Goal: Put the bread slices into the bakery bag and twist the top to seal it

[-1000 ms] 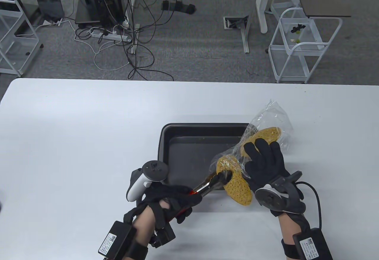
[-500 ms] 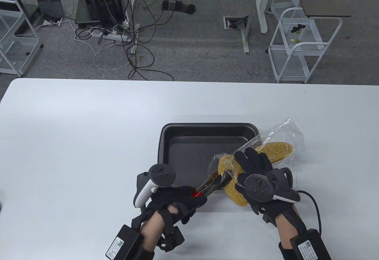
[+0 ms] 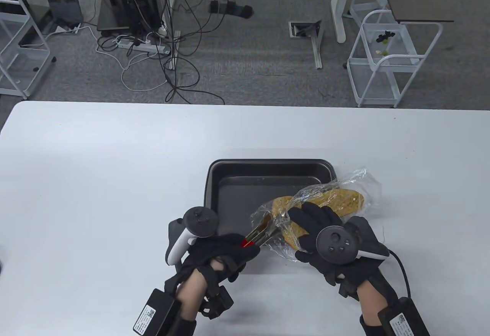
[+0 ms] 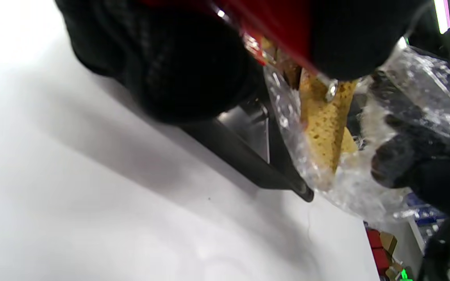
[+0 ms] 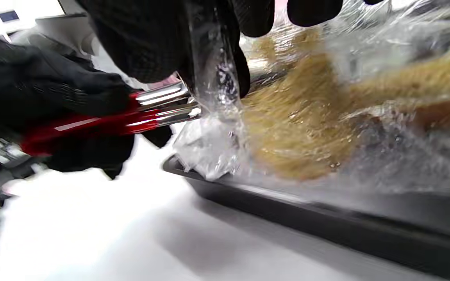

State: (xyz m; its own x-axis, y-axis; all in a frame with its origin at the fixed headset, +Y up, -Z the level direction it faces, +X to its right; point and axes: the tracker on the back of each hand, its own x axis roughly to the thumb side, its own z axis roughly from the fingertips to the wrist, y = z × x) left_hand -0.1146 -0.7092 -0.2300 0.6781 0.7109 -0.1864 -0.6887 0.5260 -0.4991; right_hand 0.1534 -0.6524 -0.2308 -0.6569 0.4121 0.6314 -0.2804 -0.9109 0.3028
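We see a crinkled, glossy clear plastic bag [image 3: 356, 182] over porous, rough yellow-brown bread slices [image 3: 344, 200]. The tongs with shiny steel arms and glossy red handles [image 5: 147, 113] gleam against matt black knitted cloth gloves [image 3: 325, 232]. The dark rectangular metal baking tray [image 3: 245, 190] looks dull and scuffed; the smooth white table [image 3: 95, 167] has a faint sheen.

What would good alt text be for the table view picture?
Seen from above, a gloved right hand holds a clear bakery bag of bread slices over a dark tray, while the left hand grips red-handled tongs reaching into the bag's mouth. The tray sits on a white table.
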